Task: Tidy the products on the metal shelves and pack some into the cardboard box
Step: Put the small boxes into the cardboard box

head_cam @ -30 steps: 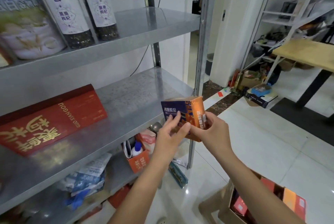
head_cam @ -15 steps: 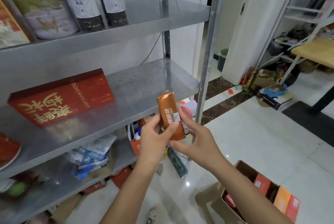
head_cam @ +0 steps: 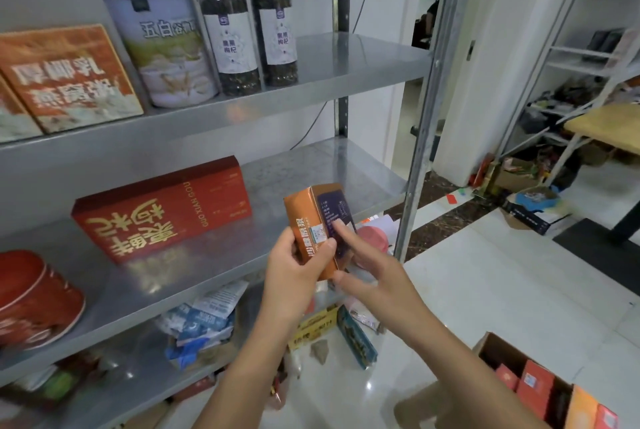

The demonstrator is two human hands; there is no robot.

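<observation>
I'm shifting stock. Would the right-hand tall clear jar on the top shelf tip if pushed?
The right-hand tall clear jar with a silver lid is narrow for its height, so a push near the lid would probably tip it. Round-sided, it might then roll. The top metal shelf looks smooth, so a low push should slide it.

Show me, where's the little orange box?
Head view, mid-frame: the orange box is gripped by the left hand, the right hand's fingers touching its dark side, just right of the big red box on the middle shelf.
</observation>
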